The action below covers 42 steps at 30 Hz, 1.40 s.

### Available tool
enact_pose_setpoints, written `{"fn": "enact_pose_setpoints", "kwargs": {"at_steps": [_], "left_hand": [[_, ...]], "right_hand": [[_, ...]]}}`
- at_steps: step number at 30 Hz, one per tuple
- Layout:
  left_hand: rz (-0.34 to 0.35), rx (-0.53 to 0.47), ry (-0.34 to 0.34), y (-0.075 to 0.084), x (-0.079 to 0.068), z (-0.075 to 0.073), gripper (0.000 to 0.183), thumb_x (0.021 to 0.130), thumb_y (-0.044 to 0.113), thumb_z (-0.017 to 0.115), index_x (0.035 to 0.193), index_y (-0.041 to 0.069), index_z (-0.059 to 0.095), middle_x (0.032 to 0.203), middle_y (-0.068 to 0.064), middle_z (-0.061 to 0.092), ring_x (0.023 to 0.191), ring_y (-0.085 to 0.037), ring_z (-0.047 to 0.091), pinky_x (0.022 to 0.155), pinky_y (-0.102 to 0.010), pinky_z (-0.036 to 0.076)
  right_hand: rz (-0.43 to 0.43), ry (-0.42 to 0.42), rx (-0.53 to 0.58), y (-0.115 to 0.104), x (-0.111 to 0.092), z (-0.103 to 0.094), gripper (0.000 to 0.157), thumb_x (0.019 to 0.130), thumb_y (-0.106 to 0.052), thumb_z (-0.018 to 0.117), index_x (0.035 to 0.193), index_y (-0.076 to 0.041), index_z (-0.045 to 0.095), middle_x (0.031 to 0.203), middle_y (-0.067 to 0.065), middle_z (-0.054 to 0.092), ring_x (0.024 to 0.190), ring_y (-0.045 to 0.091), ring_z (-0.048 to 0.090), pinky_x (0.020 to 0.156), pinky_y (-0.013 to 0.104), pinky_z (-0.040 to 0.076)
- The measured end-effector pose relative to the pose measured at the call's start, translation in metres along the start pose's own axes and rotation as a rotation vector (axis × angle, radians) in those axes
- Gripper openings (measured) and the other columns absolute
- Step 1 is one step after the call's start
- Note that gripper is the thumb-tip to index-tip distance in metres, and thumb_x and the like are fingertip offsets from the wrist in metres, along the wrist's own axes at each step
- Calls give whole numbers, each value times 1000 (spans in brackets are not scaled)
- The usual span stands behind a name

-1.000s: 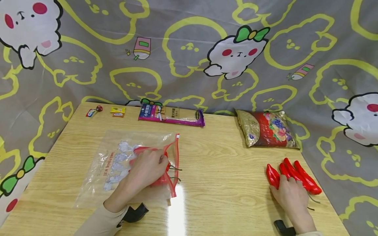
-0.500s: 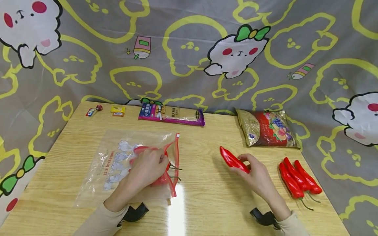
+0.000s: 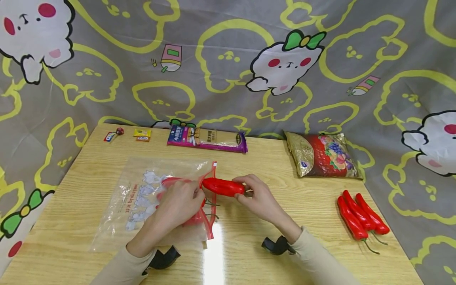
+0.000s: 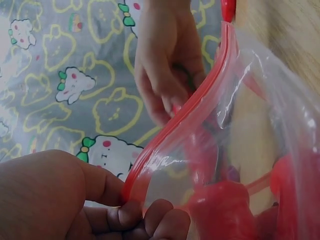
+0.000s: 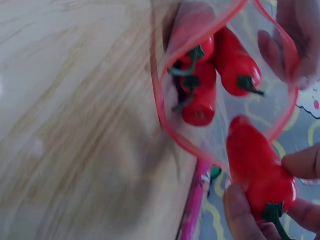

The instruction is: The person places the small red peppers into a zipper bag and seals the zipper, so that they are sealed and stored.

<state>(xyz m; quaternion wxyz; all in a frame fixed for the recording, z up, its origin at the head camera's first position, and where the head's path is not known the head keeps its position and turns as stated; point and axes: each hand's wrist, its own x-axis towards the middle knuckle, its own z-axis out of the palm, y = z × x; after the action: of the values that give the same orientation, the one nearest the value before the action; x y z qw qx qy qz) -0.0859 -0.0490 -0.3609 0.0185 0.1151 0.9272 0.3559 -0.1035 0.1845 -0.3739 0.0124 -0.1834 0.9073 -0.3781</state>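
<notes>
A clear plastic zip bag (image 3: 114, 225) with a red zip edge lies on the table, its mouth spread toward the right. My left hand (image 3: 180, 202) pinches the bag's rim, as the left wrist view also shows. Inside are several red chili peppers (image 5: 239, 72) with green stems turned to the mouth. My right hand (image 3: 261, 202) holds another red chili pepper (image 3: 223, 187) by its stem end. That pepper's pointed tip is right at the bag's opening. Three more red chili peppers (image 3: 350, 217) lie side by side near the table's right edge.
At the back of the table lie a blue and purple pasta packet (image 3: 213, 139) and a gold and red bag (image 3: 325, 156) with fruit printed on it. Small wrapped sweets (image 3: 142, 133) and a lollipop (image 3: 119, 131) sit at the back left. A patterned cloth (image 3: 228, 79) stands behind.
My right hand has lifted one chili pepper from the group at the right and carried it left to the bag's mouth. The left hand has stayed on the bag.
</notes>
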Motion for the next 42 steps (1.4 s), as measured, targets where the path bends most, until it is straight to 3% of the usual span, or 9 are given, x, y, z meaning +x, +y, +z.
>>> {"fn": "enact_pose_setpoints", "kwargs": {"at_steps": [8,15,24,29,35,42], "left_hand": [[-11,-14,-18,1,-2,-1,22,85,19,53,64,14,52,49,3,39,37,-12,38,37,-23,29],[-2,-4,-19,1,-1,-2,21,85,20,53,65,15,52,49,3,41,38,-12,40,37,-23,30],[19,12,-4,1,0,-2,16,85,19,54,69,14,54,49,3,40,38,-10,36,37,-23,28],[19,1,7,0,-1,-2,21,85,19,54,64,15,52,48,4,39,37,-9,35,36,-23,27],[10,-2,-2,0,-1,-3,23,85,19,53,63,15,50,49,3,40,37,-8,36,36,-22,28],[-30,-16,-11,1,-1,-4,25,86,20,53,61,16,49,49,2,41,37,-10,40,36,-23,30]], "right_hand": [[18,24,85,-6,19,30,34,80,-18,70,110,-11,57,106,2,63,83,15,65,70,24,52],[-76,40,153,-12,27,46,31,81,-11,68,111,-6,60,103,8,54,92,20,64,74,25,52],[-50,86,197,-18,35,61,22,80,-10,69,99,-7,59,95,3,61,88,16,63,72,23,52],[-76,69,184,-18,35,64,19,82,-7,66,101,-6,62,98,4,64,91,12,63,73,20,51],[-102,45,142,-16,33,64,20,85,-6,62,105,-4,63,102,6,65,93,16,63,77,24,51],[-141,140,84,-5,14,34,20,87,-8,59,107,-6,63,104,3,64,92,18,63,80,34,51]]}}
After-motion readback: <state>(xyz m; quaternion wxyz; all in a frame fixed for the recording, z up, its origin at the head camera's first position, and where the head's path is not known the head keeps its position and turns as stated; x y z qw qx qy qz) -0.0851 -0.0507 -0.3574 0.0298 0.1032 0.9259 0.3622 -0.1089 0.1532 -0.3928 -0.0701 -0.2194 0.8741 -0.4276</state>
